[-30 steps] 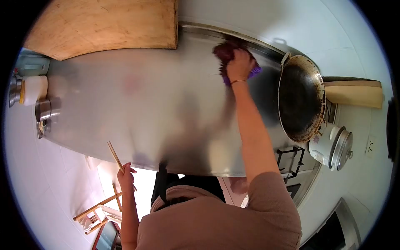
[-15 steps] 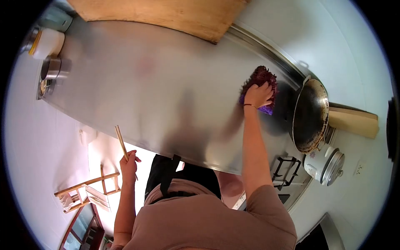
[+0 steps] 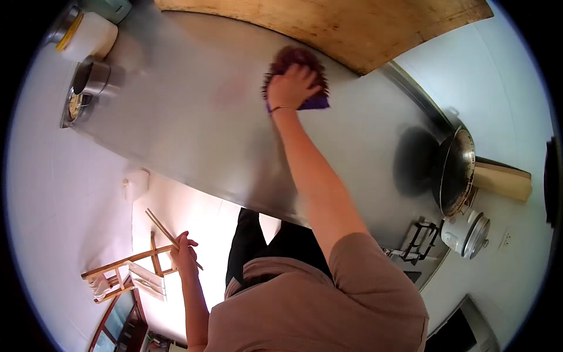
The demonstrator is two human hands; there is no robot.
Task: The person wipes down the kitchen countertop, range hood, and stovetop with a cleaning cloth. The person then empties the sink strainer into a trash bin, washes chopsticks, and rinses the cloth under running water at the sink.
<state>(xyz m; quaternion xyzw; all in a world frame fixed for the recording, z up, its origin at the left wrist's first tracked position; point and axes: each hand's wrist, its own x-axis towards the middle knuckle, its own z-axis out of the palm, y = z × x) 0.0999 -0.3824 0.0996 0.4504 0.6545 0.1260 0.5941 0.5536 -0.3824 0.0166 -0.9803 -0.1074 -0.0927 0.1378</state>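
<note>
My right hand [image 3: 289, 88] presses a shaggy dark-red and purple chenille cleaning cloth [image 3: 296, 57] against the shiny metal countertop [image 3: 187, 111]. Its fingers are bent over the cloth, somewhat blurred, close to the lower edge of a large wooden board [image 3: 352, 29]. Away from the counter, over the floor at the lower left, my left hand [image 3: 185, 257] is closed around a pair of wooden chopsticks [image 3: 159, 222]. Their long ends point up and to the left.
At the right stand a blackened wok [image 3: 458, 173], a wooden block [image 3: 501, 182], a rice cooker [image 3: 463, 232] and a black burner rack [image 3: 421, 240]. A metal pot [image 3: 94, 76] and white container [image 3: 91, 36] sit at the far left. A wooden rack [image 3: 132, 267] stands below.
My right hand has slid the cloth left and away from me, from beside the wok to near the board. My left hand has dropped slightly, still with the chopsticks. The view has shifted.
</note>
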